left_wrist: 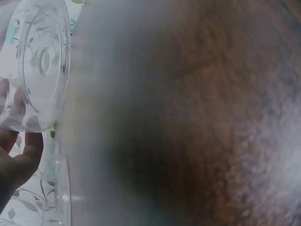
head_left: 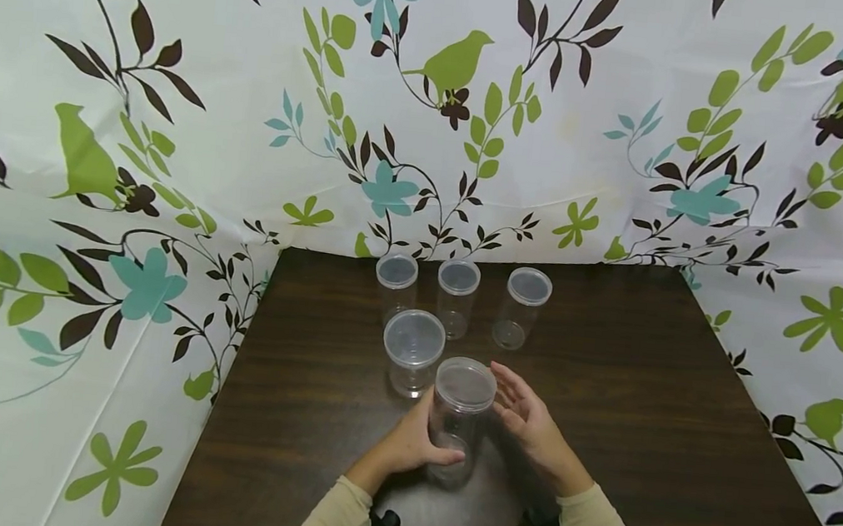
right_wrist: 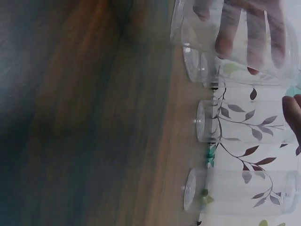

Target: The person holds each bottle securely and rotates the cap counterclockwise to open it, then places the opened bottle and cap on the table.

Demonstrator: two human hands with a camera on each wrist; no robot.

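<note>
A tall clear plastic jar (head_left: 457,433) is in my left hand (head_left: 406,444), which grips it from the left with the thumb across its near side. Its round top (head_left: 466,384) faces up toward the head camera. In the left wrist view the jar's ringed base (left_wrist: 44,66) shows above the tabletop. Through the jar wall in the right wrist view, the left hand's fingers (right_wrist: 228,33) spread along the far side. My right hand (head_left: 536,430) is beside the jar's top right, fingers loosely bent and holding nothing. Just behind stands a shorter, wider clear jar (head_left: 413,354).
Three more clear lidded jars, a left one (head_left: 396,286), a middle one (head_left: 457,295) and a right one (head_left: 521,305), stand in a row near the back edge of the dark wooden table (head_left: 640,432). A patterned cloth (head_left: 552,141) hangs behind and at the sides.
</note>
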